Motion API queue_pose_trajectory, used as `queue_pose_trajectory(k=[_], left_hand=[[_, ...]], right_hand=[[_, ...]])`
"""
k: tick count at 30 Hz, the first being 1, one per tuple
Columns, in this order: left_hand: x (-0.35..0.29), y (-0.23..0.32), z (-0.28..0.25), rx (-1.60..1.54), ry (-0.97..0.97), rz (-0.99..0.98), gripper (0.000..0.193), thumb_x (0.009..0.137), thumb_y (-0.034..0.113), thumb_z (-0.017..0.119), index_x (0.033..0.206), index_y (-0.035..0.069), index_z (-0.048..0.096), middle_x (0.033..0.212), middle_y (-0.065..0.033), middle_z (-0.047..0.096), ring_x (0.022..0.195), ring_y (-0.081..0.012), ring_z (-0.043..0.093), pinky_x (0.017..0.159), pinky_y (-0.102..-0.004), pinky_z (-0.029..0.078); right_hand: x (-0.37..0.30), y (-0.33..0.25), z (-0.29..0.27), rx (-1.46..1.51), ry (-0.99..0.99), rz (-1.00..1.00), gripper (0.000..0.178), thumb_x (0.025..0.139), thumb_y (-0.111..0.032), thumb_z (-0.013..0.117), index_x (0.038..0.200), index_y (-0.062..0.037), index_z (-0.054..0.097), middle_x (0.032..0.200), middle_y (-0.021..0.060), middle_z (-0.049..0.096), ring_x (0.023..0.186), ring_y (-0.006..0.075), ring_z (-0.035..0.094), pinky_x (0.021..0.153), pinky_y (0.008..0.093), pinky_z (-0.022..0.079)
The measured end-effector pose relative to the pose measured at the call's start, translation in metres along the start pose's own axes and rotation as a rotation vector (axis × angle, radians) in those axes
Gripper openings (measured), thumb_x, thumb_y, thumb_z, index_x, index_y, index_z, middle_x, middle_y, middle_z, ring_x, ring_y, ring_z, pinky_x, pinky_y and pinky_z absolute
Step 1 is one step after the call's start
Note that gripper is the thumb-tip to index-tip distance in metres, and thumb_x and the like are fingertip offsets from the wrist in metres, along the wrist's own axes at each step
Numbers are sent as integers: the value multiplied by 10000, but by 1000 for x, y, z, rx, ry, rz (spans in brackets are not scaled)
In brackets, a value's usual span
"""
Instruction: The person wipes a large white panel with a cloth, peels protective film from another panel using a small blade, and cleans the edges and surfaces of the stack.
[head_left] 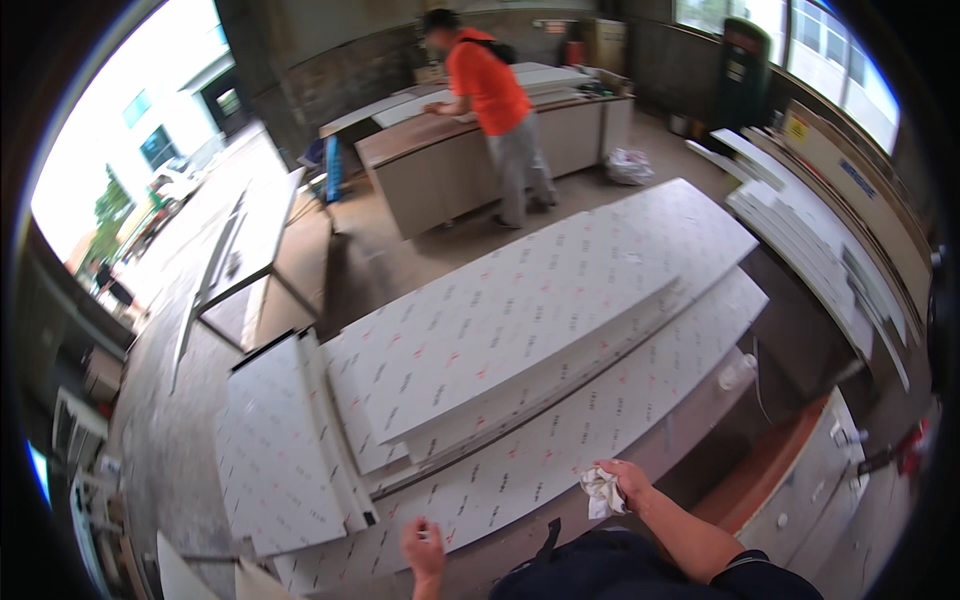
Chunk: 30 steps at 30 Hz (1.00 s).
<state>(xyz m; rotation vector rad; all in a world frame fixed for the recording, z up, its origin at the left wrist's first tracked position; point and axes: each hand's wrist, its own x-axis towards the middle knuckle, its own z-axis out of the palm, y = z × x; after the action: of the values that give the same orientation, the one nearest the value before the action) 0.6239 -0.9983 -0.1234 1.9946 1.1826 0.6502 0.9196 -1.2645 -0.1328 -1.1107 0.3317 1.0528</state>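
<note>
My right hand [630, 484] is closed round a crumpled white cloth [602, 494], held just past the near edge of a stack of long white panels [530, 300]. The panels wear film printed with small red and dark marks. My left hand [423, 548] hovers over the lowest long panel [600, 420], its fingers curled in; what they hold, if anything, is too small to make out. To the left of the long stack lies a shorter pile of white panels [280, 450] covered in the same film.
Beyond the stack, a person in an orange shirt [490, 90] leans over a long workbench [440, 180]. A metal-framed table [250, 240] stands at the left. White boards [800, 220] lie at the right, and an open reddish-lined box [770, 480] is near my right arm.
</note>
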Motion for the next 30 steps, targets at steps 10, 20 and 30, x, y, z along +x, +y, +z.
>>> queue_pose_trajectory(k=[10,20,30], left_hand=[[157,2,21,373,231,26,486,789,210,671,1150,-79,521,1116,-216,528,1034,-325,507,906,-400,405],[214,22,65,476,115,-431,810,706,521,706,1211,-74,491,1224,-248,520,1205,-355,438,1023,-386,358],[194,14,40,345,78,-628,876,610,544,783,1200,-45,515,1178,-228,577,1109,-322,555,950,-377,437]], right_hand=[[23,-119,-94,14,339,-360,211,855,-92,607,1028,27,621,888,103,644,753,195,638,676,313,531],[270,-372,-234,-1034,681,-1072,568,717,-60,554,1256,100,469,1120,204,611,979,298,606,868,340,472],[302,-390,-201,-1307,622,-768,275,607,-151,638,755,59,540,782,211,587,704,345,571,677,434,464]])
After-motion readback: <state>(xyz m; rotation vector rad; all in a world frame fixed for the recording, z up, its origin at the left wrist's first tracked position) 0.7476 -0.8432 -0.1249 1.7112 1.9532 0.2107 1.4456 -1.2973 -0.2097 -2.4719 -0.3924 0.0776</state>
